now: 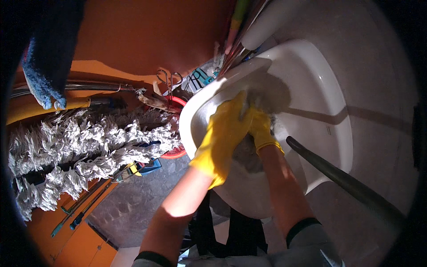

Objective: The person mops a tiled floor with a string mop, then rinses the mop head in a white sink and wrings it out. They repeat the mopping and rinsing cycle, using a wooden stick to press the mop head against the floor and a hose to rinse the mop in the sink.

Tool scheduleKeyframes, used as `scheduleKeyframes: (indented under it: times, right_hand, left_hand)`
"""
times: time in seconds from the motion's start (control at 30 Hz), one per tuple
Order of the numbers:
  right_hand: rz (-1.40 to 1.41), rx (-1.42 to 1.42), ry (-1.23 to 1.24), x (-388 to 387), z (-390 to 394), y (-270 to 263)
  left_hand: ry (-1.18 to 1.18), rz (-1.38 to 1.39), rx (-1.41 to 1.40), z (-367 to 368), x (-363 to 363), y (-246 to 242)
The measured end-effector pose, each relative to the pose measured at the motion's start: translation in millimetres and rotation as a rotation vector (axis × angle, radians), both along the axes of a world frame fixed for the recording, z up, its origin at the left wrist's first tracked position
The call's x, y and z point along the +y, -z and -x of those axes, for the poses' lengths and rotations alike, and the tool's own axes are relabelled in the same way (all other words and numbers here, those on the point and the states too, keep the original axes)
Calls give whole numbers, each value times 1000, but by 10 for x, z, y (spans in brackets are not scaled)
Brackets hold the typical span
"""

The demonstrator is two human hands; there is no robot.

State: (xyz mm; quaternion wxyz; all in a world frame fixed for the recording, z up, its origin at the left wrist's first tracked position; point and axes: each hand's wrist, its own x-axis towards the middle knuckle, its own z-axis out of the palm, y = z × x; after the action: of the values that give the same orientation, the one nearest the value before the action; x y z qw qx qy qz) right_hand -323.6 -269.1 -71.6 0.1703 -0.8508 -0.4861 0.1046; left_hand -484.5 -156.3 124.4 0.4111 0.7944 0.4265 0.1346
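Note:
Both my hands wear yellow rubber gloves and meet over the basin of a white ceramic sink (320, 147). My left hand (230, 123) lies across the fingers of my right hand (260, 126). Grey, wet-looking material (248, 155) shows in the bowl below the gloves; whether it is a cloth or dirty water I cannot tell. The fingertips are blurred and partly in shadow, so what they hold, if anything, stays hidden. To the right of my right hand, the end of a dark green hose (333, 173) reaches over the sink.
White string mop heads (86, 147) hang at the left, beside a red bucket (175, 154). Scissors (169, 81) and teal items (201, 77) are behind the sink's left rim. Long handles (238, 20) lean at the top. A blue dustpan (151, 167) is low at the left.

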Motion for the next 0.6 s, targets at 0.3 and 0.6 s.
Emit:
scheduleKeyframes:
  times: [0.3,0.6]
  right_hand:
    - [-41,109,182,-1098,741,-558]
    - [551,71,315,-495,843,102]
  left_hand:
    - [384,173,755,-276,-641,1657]
    - [286,205,938,-529,-653,1995]
